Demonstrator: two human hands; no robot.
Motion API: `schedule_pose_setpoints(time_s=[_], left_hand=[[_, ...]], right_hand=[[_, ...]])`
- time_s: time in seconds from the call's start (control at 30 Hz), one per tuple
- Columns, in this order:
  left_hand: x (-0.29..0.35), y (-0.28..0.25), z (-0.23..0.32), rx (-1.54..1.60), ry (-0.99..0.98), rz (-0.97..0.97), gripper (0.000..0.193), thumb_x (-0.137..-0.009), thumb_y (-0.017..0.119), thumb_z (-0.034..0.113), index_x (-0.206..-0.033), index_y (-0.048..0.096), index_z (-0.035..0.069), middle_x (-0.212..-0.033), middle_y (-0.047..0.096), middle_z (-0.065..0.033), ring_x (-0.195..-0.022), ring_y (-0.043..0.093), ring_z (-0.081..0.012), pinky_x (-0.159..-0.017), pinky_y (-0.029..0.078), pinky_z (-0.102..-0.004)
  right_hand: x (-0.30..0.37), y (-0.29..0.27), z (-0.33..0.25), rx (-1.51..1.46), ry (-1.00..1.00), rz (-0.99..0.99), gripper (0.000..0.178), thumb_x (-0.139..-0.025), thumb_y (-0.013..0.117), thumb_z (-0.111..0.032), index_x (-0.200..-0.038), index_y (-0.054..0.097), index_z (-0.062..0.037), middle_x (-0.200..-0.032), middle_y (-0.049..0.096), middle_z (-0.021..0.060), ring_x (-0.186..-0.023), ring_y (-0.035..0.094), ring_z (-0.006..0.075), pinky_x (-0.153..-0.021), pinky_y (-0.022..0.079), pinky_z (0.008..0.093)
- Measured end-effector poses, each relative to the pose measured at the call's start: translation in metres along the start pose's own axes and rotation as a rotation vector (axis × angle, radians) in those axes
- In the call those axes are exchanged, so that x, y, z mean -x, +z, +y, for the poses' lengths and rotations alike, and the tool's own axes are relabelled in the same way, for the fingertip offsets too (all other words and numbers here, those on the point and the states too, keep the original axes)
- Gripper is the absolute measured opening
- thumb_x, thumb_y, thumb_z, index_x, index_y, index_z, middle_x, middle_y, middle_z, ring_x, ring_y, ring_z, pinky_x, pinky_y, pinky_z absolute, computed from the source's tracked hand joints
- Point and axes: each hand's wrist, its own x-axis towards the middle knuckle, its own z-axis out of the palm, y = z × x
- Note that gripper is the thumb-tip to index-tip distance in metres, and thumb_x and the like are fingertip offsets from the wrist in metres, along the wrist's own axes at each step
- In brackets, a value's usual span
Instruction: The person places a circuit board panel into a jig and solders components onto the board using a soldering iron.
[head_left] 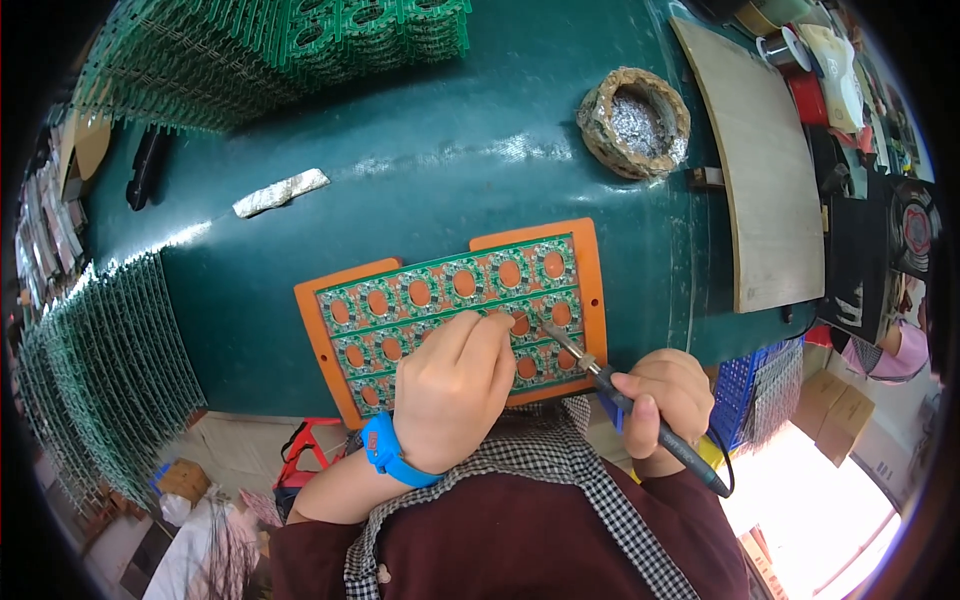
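A panel of green circuit boards (441, 287) with rows of round cut-outs lies in an orange tray-like frame (588, 262) at the table's near edge. My right hand (668, 395) grips the dark handle of a soldering iron (612, 388). Its metal tip points up and left, over the panel's right part close to the middle row. Above the panel's centre is my left hand (455, 370), its fingers pinched together near the iron's tip. Whatever they hold is too small or hidden to make out. A blue wrist strap (383, 446) circles my left wrist.
Stacked green circuit panels stand at the left (110, 360) and far left (190, 75). A rough, crusted bowl (600, 115) sits far right, beside a flat wooden board (770, 200). A silvery strip (280, 193) and black tool (147, 168) lie left. Another person's pink sleeve (908, 350) shows right.
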Motion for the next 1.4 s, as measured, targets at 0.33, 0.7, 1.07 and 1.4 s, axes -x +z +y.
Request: schedule_pose_setpoints(time_s=[0.33,0.7,1.07,1.4], left_hand=[[0.005,-0.004,-0.001,-0.083,0.095,-0.027,0.018,-0.076,0.065,-0.006,-0.092,0.064,0.001,-0.074,0.058,-0.0091,-0.061,0.059,-0.0248,-0.052,0.046,-0.0332],[0.032,0.001,0.007,-0.050,0.119,-0.056,0.016,-0.076,0.066,-0.004,-0.091,0.064,0.002,-0.075,0.056,-0.0082,-0.060,0.058,-0.0237,-0.050,0.045,-0.0332],[0.048,-0.005,0.001,-0.022,0.021,-0.025,0.014,-0.077,0.067,-0.003,-0.089,0.063,0.002,-0.076,0.060,-0.0084,-0.059,0.059,-0.0242,-0.051,0.045,-0.0330],[0.045,-0.012,0.002,-0.112,0.100,0.002,0.013,-0.076,0.068,-0.003,-0.087,0.064,0.003,-0.070,0.055,-0.0073,-0.060,0.055,-0.0240,-0.053,0.043,-0.0337]], right_hand=[[0.010,0.003,-0.005,0.031,-0.011,0.010,0.009,-0.072,0.059,-0.005,-0.074,0.066,0.0004,-0.060,0.059,0.0076,-0.048,0.058,0.0212,-0.046,0.046,0.0317],[0.036,0.000,-0.014,-0.021,-0.006,0.021,0.010,-0.073,0.058,-0.008,-0.072,0.065,-0.0005,-0.059,0.057,0.0072,-0.048,0.055,0.0213,-0.046,0.045,0.0325],[0.048,0.007,-0.020,-0.020,0.004,0.057,0.011,-0.072,0.058,-0.008,-0.073,0.067,-0.0007,-0.058,0.057,0.0072,-0.048,0.056,0.0216,-0.047,0.045,0.0319],[0.045,0.013,-0.015,-0.055,-0.032,0.067,0.012,-0.074,0.057,-0.008,-0.074,0.067,0.0001,-0.059,0.058,0.0083,-0.047,0.056,0.0212,-0.046,0.047,0.0305]])
